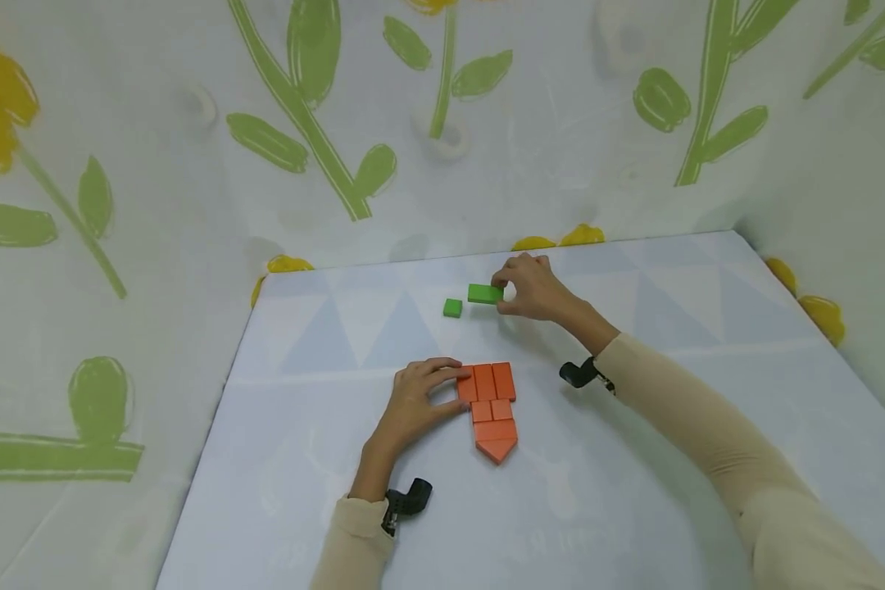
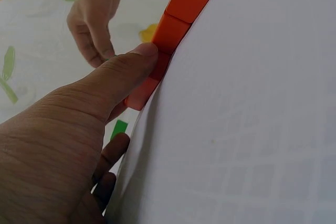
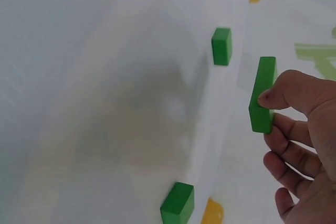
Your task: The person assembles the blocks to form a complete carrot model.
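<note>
Several orange blocks (image 1: 495, 382) lie flat in a joined figure: three upright bars at the top, two small squares, a wider piece and a downward-pointing triangle (image 1: 497, 451). At its upper left, my left hand (image 1: 410, 406) holds the leftmost orange bar (image 1: 467, 388) between thumb and forefinger. My right hand (image 1: 534, 288) pinches a green rectangular block (image 1: 481, 293) by one end. Left of that block is a small green block (image 1: 453, 308). The right wrist view shows the held block above the surface, and another green block (image 3: 178, 203) hidden in the head view.
The pale table (image 1: 324, 459) carries light blue triangles along its far part. Curtain-like walls (image 1: 516, 180) with leaf and flower prints surround its back and sides. Each wrist wears a small black camera, such as the right one (image 1: 578, 374).
</note>
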Action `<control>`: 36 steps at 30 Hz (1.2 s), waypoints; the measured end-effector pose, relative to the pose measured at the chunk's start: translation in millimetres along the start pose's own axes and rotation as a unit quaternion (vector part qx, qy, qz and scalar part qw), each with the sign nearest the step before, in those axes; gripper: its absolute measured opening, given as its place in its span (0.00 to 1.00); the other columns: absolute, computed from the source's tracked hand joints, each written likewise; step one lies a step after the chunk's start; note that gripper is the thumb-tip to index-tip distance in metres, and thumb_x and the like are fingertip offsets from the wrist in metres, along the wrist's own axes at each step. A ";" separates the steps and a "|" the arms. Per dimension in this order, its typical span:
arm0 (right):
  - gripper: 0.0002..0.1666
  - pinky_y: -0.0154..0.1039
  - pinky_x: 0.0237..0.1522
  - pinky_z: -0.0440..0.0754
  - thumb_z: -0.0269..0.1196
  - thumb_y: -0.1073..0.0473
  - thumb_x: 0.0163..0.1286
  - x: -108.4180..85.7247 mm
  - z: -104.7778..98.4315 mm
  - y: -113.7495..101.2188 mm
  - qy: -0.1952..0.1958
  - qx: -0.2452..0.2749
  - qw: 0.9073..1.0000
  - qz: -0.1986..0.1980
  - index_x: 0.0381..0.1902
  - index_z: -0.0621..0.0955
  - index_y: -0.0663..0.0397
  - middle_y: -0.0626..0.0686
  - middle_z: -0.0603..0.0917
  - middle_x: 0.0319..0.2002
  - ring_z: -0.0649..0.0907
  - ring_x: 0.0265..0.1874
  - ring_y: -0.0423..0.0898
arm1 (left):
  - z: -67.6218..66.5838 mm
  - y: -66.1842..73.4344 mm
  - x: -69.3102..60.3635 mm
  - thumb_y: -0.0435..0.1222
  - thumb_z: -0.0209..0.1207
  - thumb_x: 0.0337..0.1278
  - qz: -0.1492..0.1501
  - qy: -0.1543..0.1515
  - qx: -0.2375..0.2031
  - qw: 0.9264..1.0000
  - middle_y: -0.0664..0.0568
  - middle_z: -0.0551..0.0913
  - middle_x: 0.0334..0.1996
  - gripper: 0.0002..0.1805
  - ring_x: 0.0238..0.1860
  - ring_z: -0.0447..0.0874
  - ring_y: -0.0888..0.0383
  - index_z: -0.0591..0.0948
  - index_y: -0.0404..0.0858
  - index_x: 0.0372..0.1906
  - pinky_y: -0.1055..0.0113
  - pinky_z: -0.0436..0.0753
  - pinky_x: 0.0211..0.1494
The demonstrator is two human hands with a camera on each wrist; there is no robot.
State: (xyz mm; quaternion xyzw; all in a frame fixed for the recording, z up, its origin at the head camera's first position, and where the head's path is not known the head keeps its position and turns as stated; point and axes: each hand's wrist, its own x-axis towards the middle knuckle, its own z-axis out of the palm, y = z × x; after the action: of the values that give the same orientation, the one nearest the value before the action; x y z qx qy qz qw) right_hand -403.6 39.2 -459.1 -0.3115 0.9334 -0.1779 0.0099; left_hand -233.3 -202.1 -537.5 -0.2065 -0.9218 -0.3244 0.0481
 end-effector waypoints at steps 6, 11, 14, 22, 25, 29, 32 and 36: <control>0.15 0.58 0.54 0.62 0.70 0.56 0.58 -23.3 3.7 -9.3 -0.011 0.003 1.000 -0.026 0.44 0.87 0.51 0.49 0.83 0.41 0.76 0.47 0.51 | -1.7 -1.7 2.6 0.53 0.69 0.56 0.005 0.000 0.002 1.000 0.62 0.76 0.62 0.27 0.61 0.71 0.54 0.82 0.56 0.62 0.47 0.64 0.62; 0.15 0.57 0.58 0.62 0.70 0.56 0.58 -35.4 14.1 -16.8 -0.027 -0.007 0.999 -0.041 0.44 0.87 0.48 0.48 0.83 0.42 0.75 0.49 0.50 | -1.7 -4.8 1.1 0.54 0.69 0.56 -0.005 -0.004 0.003 1.000 0.62 0.76 0.62 0.27 0.62 0.71 0.54 0.82 0.56 0.62 0.47 0.63 0.63; 0.15 0.57 0.58 0.62 0.71 0.55 0.58 -41.2 19.2 -21.4 -0.037 -0.009 0.998 -0.049 0.44 0.87 0.48 0.48 0.83 0.43 0.75 0.50 0.50 | -0.3 -6.7 -0.7 0.54 0.69 0.56 -0.010 -0.010 0.008 1.000 0.61 0.76 0.63 0.28 0.62 0.71 0.54 0.81 0.56 0.62 0.48 0.63 0.64; 0.15 0.55 0.54 0.64 0.72 0.54 0.57 -53.5 26.2 -29.4 -0.042 -0.023 0.997 -0.067 0.44 0.87 0.47 0.47 0.82 0.42 0.76 0.49 0.49 | 0.6 -4.8 -1.5 0.53 0.69 0.57 0.005 -0.006 0.001 1.000 0.60 0.76 0.63 0.28 0.62 0.71 0.53 0.81 0.55 0.63 0.45 0.64 0.63; 0.16 0.52 0.51 0.64 0.73 0.54 0.57 -56.1 27.4 -32.0 -0.044 -0.026 0.996 -0.076 0.44 0.87 0.46 0.46 0.82 0.41 0.76 0.48 0.48 | -0.5 -3.4 -0.8 0.53 0.68 0.57 0.001 -0.011 0.003 1.000 0.60 0.76 0.63 0.28 0.62 0.71 0.54 0.81 0.56 0.63 0.46 0.64 0.63; 0.16 0.51 0.50 0.63 0.73 0.55 0.57 -57.3 28.7 -33.0 -0.051 -0.025 0.995 -0.079 0.44 0.87 0.47 0.46 0.82 0.40 0.76 0.47 0.48 | -1.3 -2.9 0.0 0.54 0.68 0.57 -0.001 -0.016 0.006 1.000 0.60 0.75 0.64 0.28 0.62 0.70 0.54 0.80 0.56 0.64 0.48 0.64 0.63; 0.16 0.52 0.50 0.62 0.73 0.56 0.57 -57.2 29.8 -32.6 -0.059 -0.021 0.995 -0.082 0.44 0.87 0.48 0.45 0.81 0.39 0.76 0.47 0.48 | -2.2 -1.7 -0.1 0.54 0.68 0.57 0.001 -0.015 0.005 1.000 0.60 0.75 0.64 0.28 0.62 0.71 0.53 0.80 0.56 0.64 0.47 0.64 0.63; 0.16 0.53 0.51 0.63 0.72 0.56 0.58 -57.8 29.2 -33.4 -0.068 -0.017 0.994 -0.087 0.45 0.87 0.48 0.45 0.81 0.39 0.75 0.48 0.48 | -2.6 0.3 -0.7 0.53 0.68 0.57 0.005 -0.010 0.008 1.000 0.59 0.76 0.64 0.28 0.62 0.71 0.53 0.81 0.56 0.63 0.46 0.64 0.63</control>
State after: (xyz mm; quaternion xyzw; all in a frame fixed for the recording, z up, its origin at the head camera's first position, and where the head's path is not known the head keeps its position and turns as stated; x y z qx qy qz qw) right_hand -333.9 38.7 -480.5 -0.4028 0.9028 -0.1410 0.0527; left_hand -232.7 -203.7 -535.3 -0.2141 -0.9236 -0.3152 0.0422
